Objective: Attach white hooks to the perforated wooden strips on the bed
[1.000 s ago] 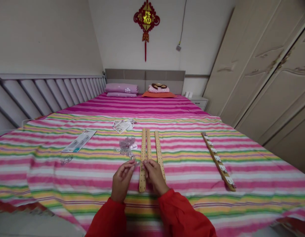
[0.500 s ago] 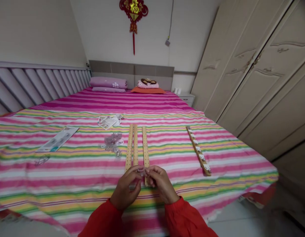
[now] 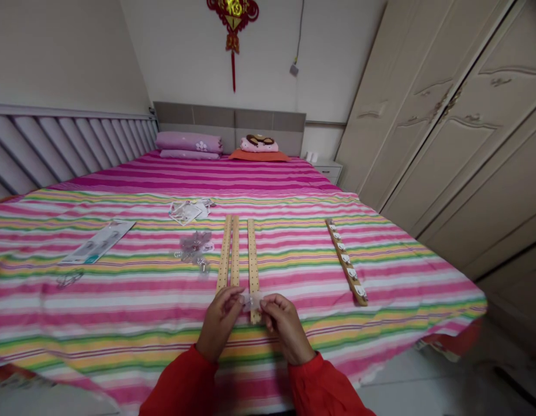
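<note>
Between my hands is a small clear plastic bag [image 3: 252,301], stretched over the near end of a perforated wooden strip [image 3: 253,260]. My left hand [image 3: 221,318] pinches its left side, and my right hand [image 3: 286,325] pinches its right side. What the bag contains is too small to make out. Two more perforated wooden strips [image 3: 235,248] lie side by side just left of the first one. Left of them is a pile of small clear bags [image 3: 194,247] with shiny pieces.
A wooden strip with several white round pieces [image 3: 345,259] lies to the right. Flat packets [image 3: 190,211], a long clear package [image 3: 99,242] and a thin wire-like item [image 3: 70,278] lie on the left of the striped bedspread [image 3: 133,312]. A wardrobe [image 3: 441,138] stands at right.
My fingers have shifted on the small bag, and more of it now shows, spread flat between my hands. The view has tilted slightly; the strips and packets lie as before.
</note>
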`<state>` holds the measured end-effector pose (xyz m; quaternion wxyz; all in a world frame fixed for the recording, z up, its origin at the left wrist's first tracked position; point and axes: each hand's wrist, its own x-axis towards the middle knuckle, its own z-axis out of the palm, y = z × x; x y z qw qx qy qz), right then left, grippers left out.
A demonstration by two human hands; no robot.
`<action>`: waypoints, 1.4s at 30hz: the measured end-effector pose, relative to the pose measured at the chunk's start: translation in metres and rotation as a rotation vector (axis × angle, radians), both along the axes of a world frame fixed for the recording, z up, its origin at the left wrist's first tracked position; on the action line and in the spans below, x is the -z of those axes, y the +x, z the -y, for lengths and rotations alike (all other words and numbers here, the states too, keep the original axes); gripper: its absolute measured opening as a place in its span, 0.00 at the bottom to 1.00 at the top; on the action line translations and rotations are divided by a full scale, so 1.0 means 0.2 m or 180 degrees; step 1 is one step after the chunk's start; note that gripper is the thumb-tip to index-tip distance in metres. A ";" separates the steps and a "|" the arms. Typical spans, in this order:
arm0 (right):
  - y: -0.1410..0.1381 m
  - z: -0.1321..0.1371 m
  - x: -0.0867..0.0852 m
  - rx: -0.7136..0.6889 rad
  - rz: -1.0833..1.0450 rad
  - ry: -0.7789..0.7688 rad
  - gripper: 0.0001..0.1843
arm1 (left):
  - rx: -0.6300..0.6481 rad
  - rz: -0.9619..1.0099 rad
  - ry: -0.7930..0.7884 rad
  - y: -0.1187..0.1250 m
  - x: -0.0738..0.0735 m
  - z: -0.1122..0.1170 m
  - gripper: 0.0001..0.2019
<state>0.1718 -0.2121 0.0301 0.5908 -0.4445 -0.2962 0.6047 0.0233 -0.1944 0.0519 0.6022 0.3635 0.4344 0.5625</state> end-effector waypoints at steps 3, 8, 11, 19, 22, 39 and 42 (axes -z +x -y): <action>0.04 -0.01 -0.01 0.0007 0.0201 0.0035 0.10 | 0.0188 -0.0321 -0.0139 0.02 0.02 0.01 0.08; 0.11 -0.08 0.00 -0.0064 0.0454 0.0058 0.13 | 0.0245 -0.0077 -0.0401 0.06 0.07 0.02 0.07; 0.15 -0.14 0.01 -0.0107 0.0593 0.0156 0.13 | 0.0196 -0.0044 -0.0512 0.06 0.12 0.03 0.06; 0.15 -0.24 0.07 -0.0392 0.0881 0.0240 0.12 | 0.0246 -0.1010 -0.0230 0.03 0.19 0.06 0.04; 0.13 -0.25 0.09 -0.0457 0.0877 0.0188 0.11 | 0.0488 -0.0912 -0.1014 0.05 0.19 0.04 0.04; 0.09 -0.30 0.14 -0.0434 0.1040 0.0290 0.07 | 0.0765 -0.0508 -0.1487 0.13 0.21 -0.02 0.22; 0.09 -0.30 0.15 -0.0425 0.1035 0.0305 0.06 | 0.0744 -0.0588 -0.1524 0.15 0.21 -0.03 0.22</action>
